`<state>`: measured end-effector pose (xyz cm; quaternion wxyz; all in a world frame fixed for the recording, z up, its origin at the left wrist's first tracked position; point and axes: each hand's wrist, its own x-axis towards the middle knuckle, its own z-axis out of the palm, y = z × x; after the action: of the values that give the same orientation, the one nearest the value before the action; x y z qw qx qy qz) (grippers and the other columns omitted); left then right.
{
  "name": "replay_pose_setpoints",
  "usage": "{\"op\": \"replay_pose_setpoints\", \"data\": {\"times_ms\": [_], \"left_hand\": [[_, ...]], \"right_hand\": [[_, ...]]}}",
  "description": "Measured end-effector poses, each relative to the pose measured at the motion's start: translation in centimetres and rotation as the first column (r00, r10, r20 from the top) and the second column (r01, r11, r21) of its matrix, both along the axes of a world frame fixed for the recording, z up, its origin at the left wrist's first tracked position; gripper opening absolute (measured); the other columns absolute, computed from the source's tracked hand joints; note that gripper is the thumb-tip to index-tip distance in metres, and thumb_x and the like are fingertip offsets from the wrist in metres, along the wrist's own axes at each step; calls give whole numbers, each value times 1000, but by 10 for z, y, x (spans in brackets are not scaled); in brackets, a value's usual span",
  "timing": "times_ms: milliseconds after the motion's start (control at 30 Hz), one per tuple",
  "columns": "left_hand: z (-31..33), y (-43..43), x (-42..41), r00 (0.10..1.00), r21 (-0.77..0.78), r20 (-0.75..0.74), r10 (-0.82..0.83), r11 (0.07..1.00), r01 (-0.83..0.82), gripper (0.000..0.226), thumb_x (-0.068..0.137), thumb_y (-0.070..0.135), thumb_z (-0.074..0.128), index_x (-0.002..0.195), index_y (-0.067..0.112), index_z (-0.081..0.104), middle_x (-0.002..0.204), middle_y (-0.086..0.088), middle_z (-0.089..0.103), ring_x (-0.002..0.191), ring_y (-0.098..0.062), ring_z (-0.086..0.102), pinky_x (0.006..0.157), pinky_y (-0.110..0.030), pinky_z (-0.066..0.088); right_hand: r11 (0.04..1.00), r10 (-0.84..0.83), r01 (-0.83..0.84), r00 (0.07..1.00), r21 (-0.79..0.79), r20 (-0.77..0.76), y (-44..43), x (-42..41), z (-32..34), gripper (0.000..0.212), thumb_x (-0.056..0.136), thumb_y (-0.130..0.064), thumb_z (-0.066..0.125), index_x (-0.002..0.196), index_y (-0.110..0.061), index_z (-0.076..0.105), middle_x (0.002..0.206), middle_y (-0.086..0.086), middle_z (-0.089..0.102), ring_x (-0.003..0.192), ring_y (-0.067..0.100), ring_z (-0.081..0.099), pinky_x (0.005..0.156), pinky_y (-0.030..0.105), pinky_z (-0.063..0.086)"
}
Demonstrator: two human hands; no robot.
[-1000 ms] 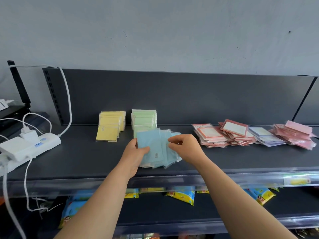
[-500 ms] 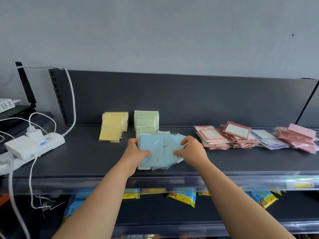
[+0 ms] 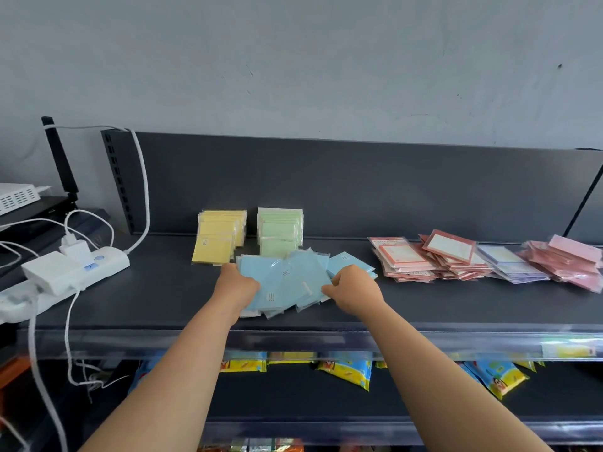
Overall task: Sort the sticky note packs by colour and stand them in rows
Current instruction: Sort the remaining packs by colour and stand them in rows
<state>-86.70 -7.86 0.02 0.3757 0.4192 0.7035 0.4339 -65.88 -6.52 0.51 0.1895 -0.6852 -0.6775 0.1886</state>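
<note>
likely light, thin and slippery in their clear wrappers, so prone to sliding apart; best squeezed from both outer edges and squared up before standing on edge. blue packs (image 3: 287, 282) fanned loosely at the front middle of the shelf (image 3: 163, 298), flat, pale blue, each with a small printed label. left hand (image 3: 236, 285) curled on the fan's left edge, fingers tucked against the packs; right hand (image 3: 352, 290) pinching the right edge, fingers half closed. behind, touching or just beside, yellow packs (image 3: 219, 235) and green packs (image 3: 279, 232) already upright in rows against the back panel. to the right, well apart, red and pink packs (image 3: 483, 259) heaped unsorted.
</note>
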Motion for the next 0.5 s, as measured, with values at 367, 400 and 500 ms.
{"op": "replay_pose_setpoints", "data": {"times_ms": [367,400,500], "left_hand": [[12,-15,-9,991,248,114,64,964,-91,53,90,0,60,137,17,42,115,-6,55,97,-22,56,56,-26,44],[15,-15,-9,989,261,134,58,961,-92,52,91,0,58,138,18,43,115,-5,56,98,-22,56,57,-27,45],[22,-14,-7,984,283,178,19,957,-70,41,94,0,52,128,23,48,116,-4,58,102,-23,58,61,-29,48]], "right_hand": [[990,-63,124,809,65,-585,12,18,9,9,85,-12,63,78,-10,58,69,5,58,55,17,48,59,33,47],[986,-67,144,798,82,-599,14,21,11,5,85,-11,62,82,-10,59,71,5,60,55,16,51,62,35,51],[982,-70,169,744,85,-664,18,28,16,6,89,-9,56,92,-5,59,87,12,66,73,25,66,77,45,59]]}}
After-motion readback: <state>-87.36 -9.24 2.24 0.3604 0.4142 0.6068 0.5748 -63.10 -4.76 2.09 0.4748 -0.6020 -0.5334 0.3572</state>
